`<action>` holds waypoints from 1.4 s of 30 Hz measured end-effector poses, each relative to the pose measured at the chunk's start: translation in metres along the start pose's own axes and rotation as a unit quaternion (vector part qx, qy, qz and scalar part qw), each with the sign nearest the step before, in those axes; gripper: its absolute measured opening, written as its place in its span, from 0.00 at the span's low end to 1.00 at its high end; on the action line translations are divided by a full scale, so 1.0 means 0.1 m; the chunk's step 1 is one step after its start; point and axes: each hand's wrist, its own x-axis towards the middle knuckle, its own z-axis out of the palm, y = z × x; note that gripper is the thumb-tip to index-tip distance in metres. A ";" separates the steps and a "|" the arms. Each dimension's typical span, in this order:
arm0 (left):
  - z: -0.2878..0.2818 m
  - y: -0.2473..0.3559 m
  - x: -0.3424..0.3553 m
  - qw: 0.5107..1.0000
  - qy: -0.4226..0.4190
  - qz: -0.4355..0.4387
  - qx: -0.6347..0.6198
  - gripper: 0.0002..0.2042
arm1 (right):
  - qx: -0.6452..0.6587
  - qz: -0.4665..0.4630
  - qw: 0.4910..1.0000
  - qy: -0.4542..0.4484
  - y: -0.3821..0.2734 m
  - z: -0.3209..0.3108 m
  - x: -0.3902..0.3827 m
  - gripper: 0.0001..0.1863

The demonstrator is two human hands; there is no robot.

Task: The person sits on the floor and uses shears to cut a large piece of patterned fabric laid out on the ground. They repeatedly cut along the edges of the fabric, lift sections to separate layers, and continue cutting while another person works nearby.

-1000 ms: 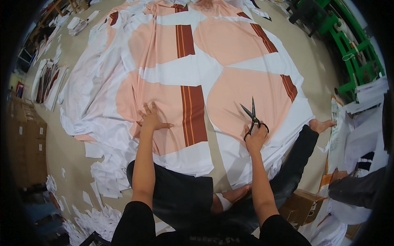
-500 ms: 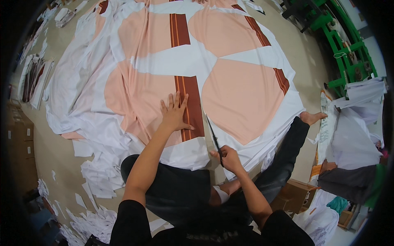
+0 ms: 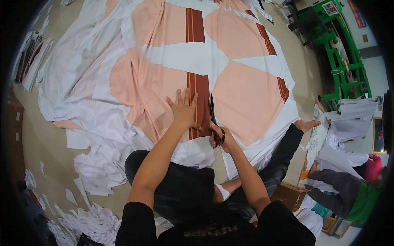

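Observation:
A large white fabric sheet (image 3: 193, 57) printed with peach panels and dark red striped bands lies spread on the floor. My left hand (image 3: 183, 110) presses flat on it, fingers apart, beside a dark red band (image 3: 202, 102). My right hand (image 3: 219, 137) grips black scissors (image 3: 213, 117) whose blades point away from me along the band's right edge, into the fabric. My legs in black trousers are folded under the near edge of the sheet, one bare foot (image 3: 308, 124) out to the right.
White fabric offcuts (image 3: 94, 172) litter the tan floor at lower left. A green metal machine frame (image 3: 340, 53) stands at upper right. Another person (image 3: 349, 188) sits at the right by white cloth piles and a cardboard box (image 3: 293, 194). Stacked cloth (image 3: 28, 61) lies far left.
My right hand with the scissors came in from the right to the dark red band. My left hand shifted right onto the band, and the blades now run along its edge.

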 end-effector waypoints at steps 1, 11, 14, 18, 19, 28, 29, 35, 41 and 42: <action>-0.01 0.00 0.00 1.000 -0.003 -0.003 0.000 0.73 | 0.005 -0.002 1.000 -0.001 -0.06 0.02 0.08 0.29; -0.12 0.05 -0.03 0.999 -0.035 -0.021 0.014 0.72 | -0.104 -0.017 0.993 0.051 -0.18 0.07 0.29 0.28; -0.15 0.05 -0.04 0.999 -0.040 -0.023 0.010 0.72 | -0.052 -0.015 0.998 0.040 -0.24 0.06 0.36 0.27; -0.16 0.06 -0.03 0.999 -0.047 -0.025 0.006 0.72 | -0.055 -0.025 0.997 0.045 -0.36 0.08 0.51 0.28; -0.15 0.06 -0.02 0.998 -0.048 -0.026 0.006 0.72 | -0.073 -0.031 0.995 0.054 -0.37 0.10 0.53 0.28; -0.07 0.03 0.00 1.000 -0.020 -0.015 0.005 0.72 | -0.074 -0.010 0.996 0.046 -0.60 0.06 0.68 0.28; -0.06 0.03 0.00 1.000 -0.019 -0.015 0.008 0.72 | -0.068 -0.028 0.996 0.042 -0.62 0.07 0.69 0.28; -0.05 0.03 0.00 1.000 -0.016 -0.014 0.019 0.72 | -0.085 0.012 0.996 0.039 -0.71 0.11 0.83 0.29; -0.06 0.03 0.00 1.000 -0.014 -0.013 0.020 0.72 | -0.076 -0.012 0.997 0.002 -0.92 0.07 1.03 0.30; -0.06 0.04 0.00 1.000 -0.014 -0.013 0.020 0.72 | -0.117 -0.012 0.993 0.009 -0.94 0.08 1.06 0.31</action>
